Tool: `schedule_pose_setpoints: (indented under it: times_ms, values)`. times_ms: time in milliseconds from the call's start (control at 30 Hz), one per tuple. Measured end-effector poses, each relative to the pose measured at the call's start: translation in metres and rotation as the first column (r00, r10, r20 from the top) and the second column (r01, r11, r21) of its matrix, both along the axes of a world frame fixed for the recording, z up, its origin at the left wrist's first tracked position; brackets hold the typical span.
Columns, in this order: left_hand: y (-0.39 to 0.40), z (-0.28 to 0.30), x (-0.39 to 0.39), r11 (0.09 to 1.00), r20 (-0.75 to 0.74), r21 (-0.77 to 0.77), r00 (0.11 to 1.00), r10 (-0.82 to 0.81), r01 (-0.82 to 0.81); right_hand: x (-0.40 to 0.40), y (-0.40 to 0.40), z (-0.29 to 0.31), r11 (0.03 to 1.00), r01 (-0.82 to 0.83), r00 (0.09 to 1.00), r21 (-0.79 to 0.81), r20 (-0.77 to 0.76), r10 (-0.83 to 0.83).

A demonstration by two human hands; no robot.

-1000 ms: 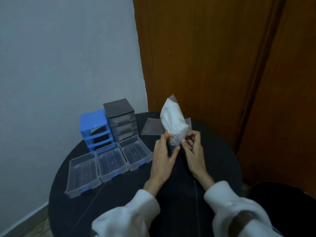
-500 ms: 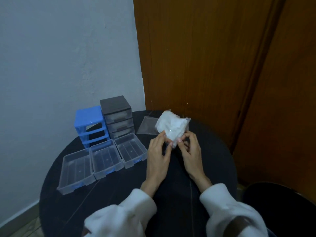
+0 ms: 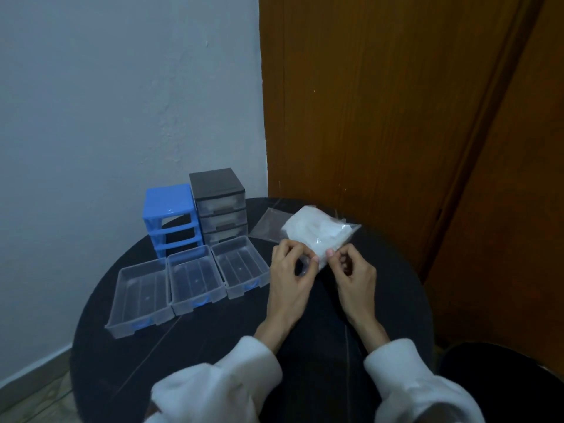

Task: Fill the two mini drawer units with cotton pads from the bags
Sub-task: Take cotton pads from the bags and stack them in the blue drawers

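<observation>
A clear bag of white cotton pads (image 3: 316, 232) lies on the round black table (image 3: 213, 346). My left hand (image 3: 291, 270) and my right hand (image 3: 351, 271) pinch its near edge from either side. A blue drawer frame (image 3: 169, 215) stands at the back left with its slots vacant. Beside it a dark grey drawer unit (image 3: 218, 203) has its three drawers in place, with something white showing in them. In front of the frame sit three clear drawers with blue handles, side by side: left (image 3: 139, 296), middle (image 3: 195, 277), right (image 3: 239, 265), with nothing in them.
An empty flat clear bag (image 3: 268, 228) lies behind the full one. A pale wall is at the left and a brown wooden door at the right, close behind the table. A dark round seat (image 3: 503, 383) is at the lower right.
The bag stood upright in my hands, then tipped over and now lies flat on the table. My fingers have shifted to pinch its near edge.
</observation>
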State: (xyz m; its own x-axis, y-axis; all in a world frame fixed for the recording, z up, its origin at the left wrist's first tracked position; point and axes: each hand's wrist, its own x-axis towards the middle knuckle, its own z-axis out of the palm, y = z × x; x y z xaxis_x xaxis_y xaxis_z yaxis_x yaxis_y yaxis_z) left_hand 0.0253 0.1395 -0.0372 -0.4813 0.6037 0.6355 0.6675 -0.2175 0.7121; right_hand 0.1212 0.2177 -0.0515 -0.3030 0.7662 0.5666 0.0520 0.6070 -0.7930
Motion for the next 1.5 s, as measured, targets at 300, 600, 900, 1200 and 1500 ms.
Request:
schedule_pose_setpoints:
  times_ms: [300, 600, 900, 1200, 1500]
  values:
    - [-0.004, 0.002, 0.002, 0.995, -0.089, -0.092, 0.995, -0.044, 0.036, 0.001, -0.003, 0.0, 0.999, -0.047, 0.999, 0.0, 0.019, 0.047]
    - [-0.005, 0.009, 0.0, 0.994, -0.001, -0.039, 0.995, -0.098, 0.098, 0.0, -0.004, 0.0, 0.989, -0.149, 0.989, 0.004, -0.003, 0.149]
    - [-0.007, 0.011, -0.006, 0.983, -0.439, -0.125, 0.896, 0.065, -0.133, -0.003, -0.006, 0.002, 0.974, -0.171, 0.984, 0.149, 0.072, 0.161]
    - [-0.006, 0.01, -0.005, 0.987, -0.355, -0.045, 0.926, 0.127, -0.152, -0.003, -0.006, 0.003, 0.981, -0.032, 0.995, 0.19, 0.1, 0.014]
    - [-0.01, 0.015, -0.019, 0.927, -0.242, 0.077, 0.895, 0.375, -0.368, -0.001, -0.008, 0.008, 0.961, 0.271, 0.938, 0.06, 0.208, -0.277]
